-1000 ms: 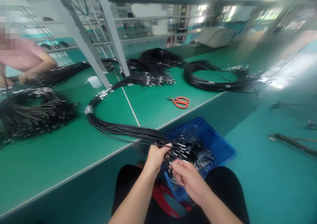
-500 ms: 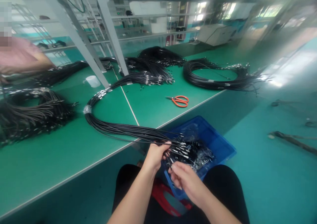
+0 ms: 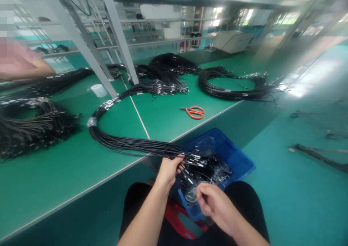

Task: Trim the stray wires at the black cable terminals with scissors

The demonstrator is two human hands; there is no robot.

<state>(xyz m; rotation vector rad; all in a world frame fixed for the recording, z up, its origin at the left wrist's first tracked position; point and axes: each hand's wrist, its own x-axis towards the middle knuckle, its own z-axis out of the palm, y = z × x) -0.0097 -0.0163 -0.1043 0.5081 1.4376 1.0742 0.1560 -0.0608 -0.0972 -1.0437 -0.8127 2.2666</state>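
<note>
My left hand [image 3: 169, 170] is closed around a bundle of black cables [image 3: 130, 144], close to their silvery ends. From my grip the bundle curves back over the green table, wrapped with clear tape [image 3: 92, 121] at its bend. My right hand [image 3: 213, 202] is curled, fingertips together, just right of the cable ends and over the near part of a blue bin [image 3: 239, 162]. Whether a small thing sits in those fingers cannot be made out. Inside the bin lie small black parts and clear plastic [image 3: 221, 171].
Orange-handled scissors [image 3: 195, 112] lie on the green table [image 3: 168, 119]. More cable coils [image 3: 231, 90] rest at the right, back and left. Grey shelf posts [image 3: 119, 36] rise from the table near a white tape roll [image 3: 99, 90]. A person in pink [image 3: 24, 63] is at far left.
My right hand has moved away from the cable ends, right and slightly down, and its fingers have left the cable they were at. My left hand keeps its grip on the bundle.
</note>
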